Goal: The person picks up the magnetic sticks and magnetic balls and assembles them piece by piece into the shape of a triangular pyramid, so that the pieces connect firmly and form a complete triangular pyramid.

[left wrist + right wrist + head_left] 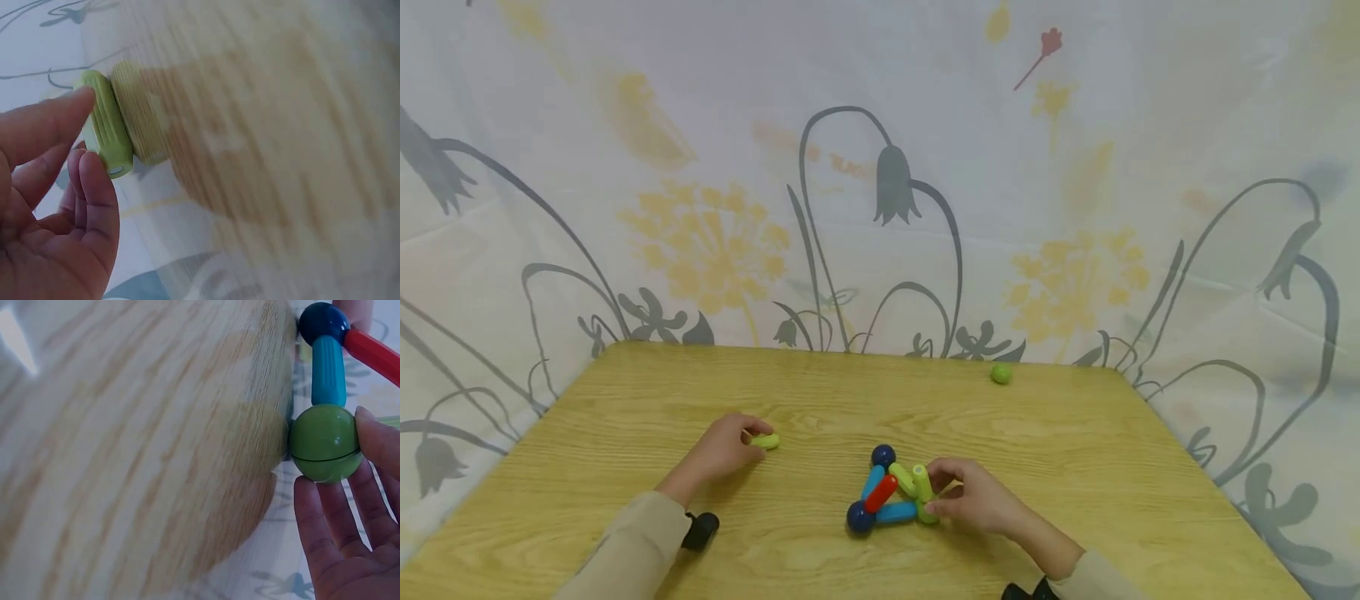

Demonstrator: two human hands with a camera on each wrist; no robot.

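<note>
My left hand (724,448) pinches a yellow-green magnetic rod (765,442) between thumb and fingers, low over the table; its ridged side and round end show in the left wrist view. To the right stands a triangle of magnetic rods and balls. It has two navy balls (861,518), two blue rods (896,512), a lying yellow-green rod (902,480) and a green ball (325,442). A red rod (881,494) rises from the near navy ball, and another yellow-green rod (921,482) from the green ball. My right hand (976,498) holds that green ball by thumb and fingers.
A loose green ball (1001,374) lies near the far edge of the wood-grain table (820,392). Behind the table hangs a pale cloth (737,108) with printed flowers.
</note>
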